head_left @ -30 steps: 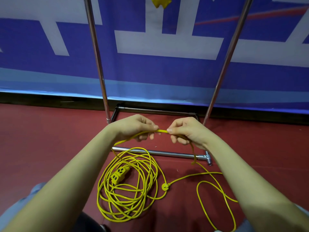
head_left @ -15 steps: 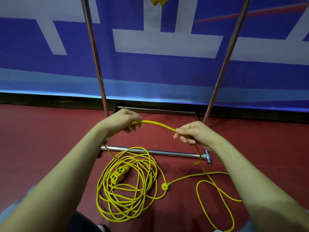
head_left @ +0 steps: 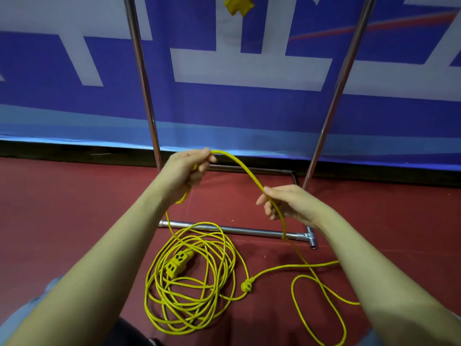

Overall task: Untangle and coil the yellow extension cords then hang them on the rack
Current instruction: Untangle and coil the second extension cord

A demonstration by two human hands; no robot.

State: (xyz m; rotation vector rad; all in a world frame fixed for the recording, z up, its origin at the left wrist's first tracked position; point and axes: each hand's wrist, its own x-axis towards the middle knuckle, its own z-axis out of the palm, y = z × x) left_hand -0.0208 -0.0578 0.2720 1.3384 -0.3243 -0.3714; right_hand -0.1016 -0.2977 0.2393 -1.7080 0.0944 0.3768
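- Two bare hands held one stretch of the yellow extension cord (head_left: 245, 172) above the red floor (head_left: 62, 208), in front of the rack.
- At upper centre, the left hand (head_left: 185, 171) had its fingers curled round the cord, gripping it just beside the rack's left upright (head_left: 143, 83).
- Lower and to the right, the right hand (head_left: 284, 202) pinched the same cord between thumb and fingers.
- Between the hands the cord rose in an arch from the left hand's fingertips down to the right hand.
- Below the left hand a strand dropped to a loose pile of loops (head_left: 192, 285) lying on the floor, just on the near side of the rack's base bar (head_left: 239, 229).
- On top of that pile lay a yellow multi-outlet socket block (head_left: 178, 263), tilted.
- Just right of the pile sat a small yellow plug (head_left: 247, 286), with a strand running from it toward the right.
- Below the right hand the cord fell across the base bar and trailed into a long open loop (head_left: 319, 313) on the floor at lower right.
- The rack's right upright (head_left: 341, 78) leaned up toward the top edge; behind both uprights hung a blue and white banner (head_left: 249, 108).
- Another yellow piece (head_left: 238, 5) showed at the top edge between the uprights, too cropped to identify.
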